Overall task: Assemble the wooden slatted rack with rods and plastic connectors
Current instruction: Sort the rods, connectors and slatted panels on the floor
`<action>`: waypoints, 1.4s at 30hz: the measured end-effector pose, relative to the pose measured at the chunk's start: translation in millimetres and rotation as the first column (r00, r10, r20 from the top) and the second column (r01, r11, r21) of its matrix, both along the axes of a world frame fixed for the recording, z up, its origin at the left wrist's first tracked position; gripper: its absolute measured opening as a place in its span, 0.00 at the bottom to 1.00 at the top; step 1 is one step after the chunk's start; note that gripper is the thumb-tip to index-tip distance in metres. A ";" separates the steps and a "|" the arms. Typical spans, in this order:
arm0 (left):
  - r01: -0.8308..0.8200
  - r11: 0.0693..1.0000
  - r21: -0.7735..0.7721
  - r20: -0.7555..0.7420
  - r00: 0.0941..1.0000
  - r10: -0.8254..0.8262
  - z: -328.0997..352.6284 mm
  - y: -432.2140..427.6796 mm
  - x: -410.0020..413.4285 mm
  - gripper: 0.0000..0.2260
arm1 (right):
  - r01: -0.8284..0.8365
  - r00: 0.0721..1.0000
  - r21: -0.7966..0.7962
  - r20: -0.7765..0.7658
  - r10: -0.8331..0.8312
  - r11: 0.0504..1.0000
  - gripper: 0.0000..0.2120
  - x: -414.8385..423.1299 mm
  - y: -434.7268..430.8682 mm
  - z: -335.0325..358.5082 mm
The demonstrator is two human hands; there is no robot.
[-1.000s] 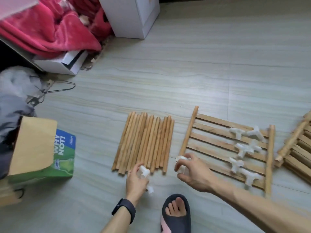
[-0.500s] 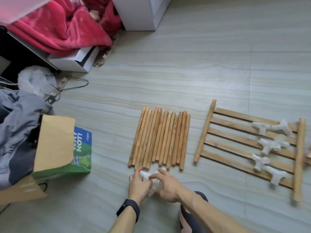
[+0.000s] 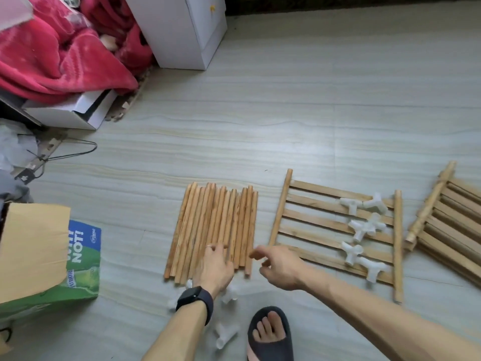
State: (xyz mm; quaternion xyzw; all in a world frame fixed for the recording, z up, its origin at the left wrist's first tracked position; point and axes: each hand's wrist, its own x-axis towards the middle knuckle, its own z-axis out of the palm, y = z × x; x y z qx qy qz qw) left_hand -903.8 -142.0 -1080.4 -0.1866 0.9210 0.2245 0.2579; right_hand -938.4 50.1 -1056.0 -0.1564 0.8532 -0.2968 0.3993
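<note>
At the floor's left edge stands a green and blue cardboard box (image 3: 83, 259) with a brown flap. Toward the middle of the floor, round wooden rods (image 3: 216, 220) lie side by side in a row. The left hand (image 3: 216, 267), with a black watch (image 3: 195, 299) on its wrist, reaches over the rods' near ends. Its fingers are straight and grip nothing; blur hides whether they touch the wood. Loose white plastic connectors (image 3: 225, 334) lie on the floor beside that forearm. The right hand (image 3: 279, 267) hovers just right of the rods, fingers loosely spread and empty. A dark slipper (image 3: 276, 347) sits near the bottom edge. Further right, a slatted wooden panel (image 3: 312, 222) carries more white connectors (image 3: 364, 227). A second slatted panel (image 3: 447, 225) lies at the right edge.
</note>
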 end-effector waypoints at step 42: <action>0.749 0.660 -0.060 -0.219 0.636 -0.740 -65.4 281.7 -168.1 0.13 | 0.490 0.870 0.229 -0.192 -0.454 0.841 0.31 -55.0 226.7 -86.8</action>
